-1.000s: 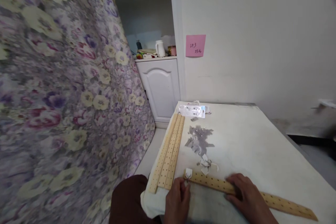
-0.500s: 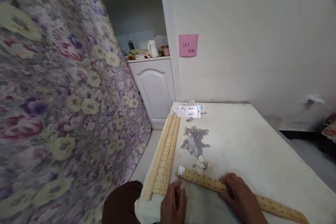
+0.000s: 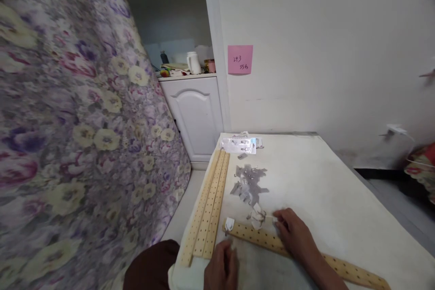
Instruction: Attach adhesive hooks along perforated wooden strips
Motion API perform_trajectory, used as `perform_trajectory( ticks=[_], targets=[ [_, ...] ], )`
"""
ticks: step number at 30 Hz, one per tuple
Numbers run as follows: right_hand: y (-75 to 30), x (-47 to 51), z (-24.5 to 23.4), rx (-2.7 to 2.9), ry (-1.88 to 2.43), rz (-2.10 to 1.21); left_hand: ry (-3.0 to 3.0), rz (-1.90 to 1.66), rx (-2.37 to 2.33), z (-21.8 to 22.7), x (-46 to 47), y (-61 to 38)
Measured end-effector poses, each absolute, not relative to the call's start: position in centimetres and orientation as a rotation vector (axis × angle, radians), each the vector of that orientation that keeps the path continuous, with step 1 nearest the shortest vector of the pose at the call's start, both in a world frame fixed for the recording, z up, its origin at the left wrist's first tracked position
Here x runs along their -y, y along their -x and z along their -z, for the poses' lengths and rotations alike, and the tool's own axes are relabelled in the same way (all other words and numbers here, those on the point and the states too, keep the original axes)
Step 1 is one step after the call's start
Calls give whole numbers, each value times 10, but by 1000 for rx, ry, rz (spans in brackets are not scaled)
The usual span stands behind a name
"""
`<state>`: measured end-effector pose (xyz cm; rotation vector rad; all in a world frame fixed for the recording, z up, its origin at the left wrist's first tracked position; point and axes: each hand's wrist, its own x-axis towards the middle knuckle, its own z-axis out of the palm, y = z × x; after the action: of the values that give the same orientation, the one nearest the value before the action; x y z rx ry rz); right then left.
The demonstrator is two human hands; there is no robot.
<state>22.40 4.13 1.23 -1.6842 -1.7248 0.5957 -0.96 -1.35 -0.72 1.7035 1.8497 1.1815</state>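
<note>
A pale wooden strip with rows of holes [image 3: 253, 234] lies slantwise at the front of the table, a white adhesive hook [image 3: 229, 224] at its left end. My right hand [image 3: 299, 238] reaches over this strip, its thumb and fingertips pinched at the edge of a white piece [image 3: 270, 219] beside a small pile of white hooks [image 3: 257, 217]. Below the strip's left end, my left hand [image 3: 220, 266] is closed with curled fingers; whatever is inside is hidden. Behind the pile lie several clear hooks [image 3: 247, 183] in a cluster.
Several more perforated wooden strips [image 3: 208, 208] lie lengthwise along the table's left edge. Clear hook packaging [image 3: 238, 145] sits at the far end of the cloth-covered table [image 3: 312, 181]. A floral curtain [image 3: 84, 145] hangs on the left, and a pink note [image 3: 240, 60] is on the wall.
My right hand has left the wooden strip and moved forward to the white piece by the pile. My left hand stays closed near the same spot. The view has shifted slightly.
</note>
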Motion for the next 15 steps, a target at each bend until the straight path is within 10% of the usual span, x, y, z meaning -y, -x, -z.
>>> perform_trajectory(
  ticks=[15],
  targets=[
    [-221,-34,-23,1564,1650,-724,-1721,-1242,-1793,10,14,8]
  ],
)
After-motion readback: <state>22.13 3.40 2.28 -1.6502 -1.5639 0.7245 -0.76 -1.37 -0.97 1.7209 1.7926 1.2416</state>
